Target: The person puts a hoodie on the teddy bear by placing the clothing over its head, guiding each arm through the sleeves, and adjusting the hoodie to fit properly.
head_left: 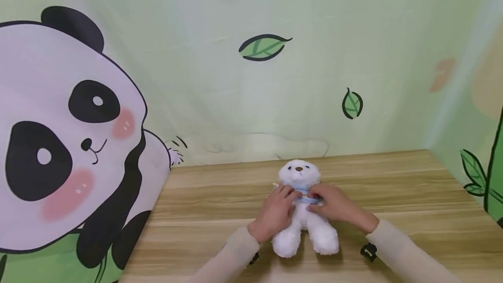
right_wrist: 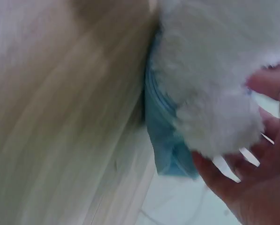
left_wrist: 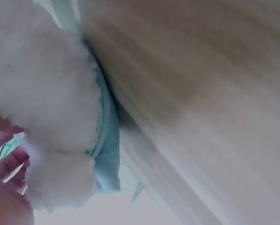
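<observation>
A white plush bear (head_left: 301,215) lies face up on the table, head away from me and legs toward me. It wears a light blue garment (head_left: 301,186) round its chest. My left hand (head_left: 273,211) lies over one side of the chest, its fingertips pinching the garment's front. From the other side my right hand (head_left: 339,204) pinches the front edge, thumb below and fingers above. In the left wrist view the blue cloth (left_wrist: 109,145) runs along the bear's back; in the right wrist view the cloth (right_wrist: 163,131) hangs beside a fluffy arm. The fingertips' exact hold is partly hidden.
The wood-grain table (head_left: 212,213) extends to both sides of the bear. Behind it hangs a pale green backdrop (head_left: 188,77) printed with leaves and a large panda (head_left: 35,86) at left. A dark wrist device (head_left: 369,252) sits by the right sleeve.
</observation>
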Demonstrator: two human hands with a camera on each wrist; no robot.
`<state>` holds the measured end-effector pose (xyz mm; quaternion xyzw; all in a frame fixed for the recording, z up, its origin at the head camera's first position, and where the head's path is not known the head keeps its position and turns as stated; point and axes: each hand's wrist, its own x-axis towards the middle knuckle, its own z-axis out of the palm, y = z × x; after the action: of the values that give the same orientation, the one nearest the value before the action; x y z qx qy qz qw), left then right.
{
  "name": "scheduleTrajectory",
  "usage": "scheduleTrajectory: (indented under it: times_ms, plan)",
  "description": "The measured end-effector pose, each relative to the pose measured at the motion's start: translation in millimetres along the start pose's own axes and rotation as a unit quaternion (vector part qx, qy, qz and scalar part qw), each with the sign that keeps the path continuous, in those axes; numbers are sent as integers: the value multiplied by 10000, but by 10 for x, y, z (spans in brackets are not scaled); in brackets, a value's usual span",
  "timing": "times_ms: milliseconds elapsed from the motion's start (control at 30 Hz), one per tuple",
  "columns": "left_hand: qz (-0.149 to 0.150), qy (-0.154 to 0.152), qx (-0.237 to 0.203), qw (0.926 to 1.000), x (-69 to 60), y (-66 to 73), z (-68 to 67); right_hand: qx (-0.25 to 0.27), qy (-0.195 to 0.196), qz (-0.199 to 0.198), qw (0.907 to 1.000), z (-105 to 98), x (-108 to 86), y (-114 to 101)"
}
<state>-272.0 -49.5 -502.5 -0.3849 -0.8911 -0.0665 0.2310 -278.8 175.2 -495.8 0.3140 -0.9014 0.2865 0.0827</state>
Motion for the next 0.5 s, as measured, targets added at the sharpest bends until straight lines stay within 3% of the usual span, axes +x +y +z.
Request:
scheduleTrajectory:
  times_ms: [100, 267, 400, 500]
  plan:
    - [-14, -161, -280, 9995, 3, -18, -15, 537, -473, -124, 9974, -120, -34, 62]
    - [-560, -800, -863, 9915, 13, -71, -71, 907, -1085, -221, 9897, -267, -87, 145]
    - [-638, -1136, -823, 9880, 39, -84, -97, 616, -946, -269, 9932, -240, -44, 125]
    - [-458, -1085, -663, 9908, 62, -75, -98, 379, -747, -232, 9962, -203, -2, 104]
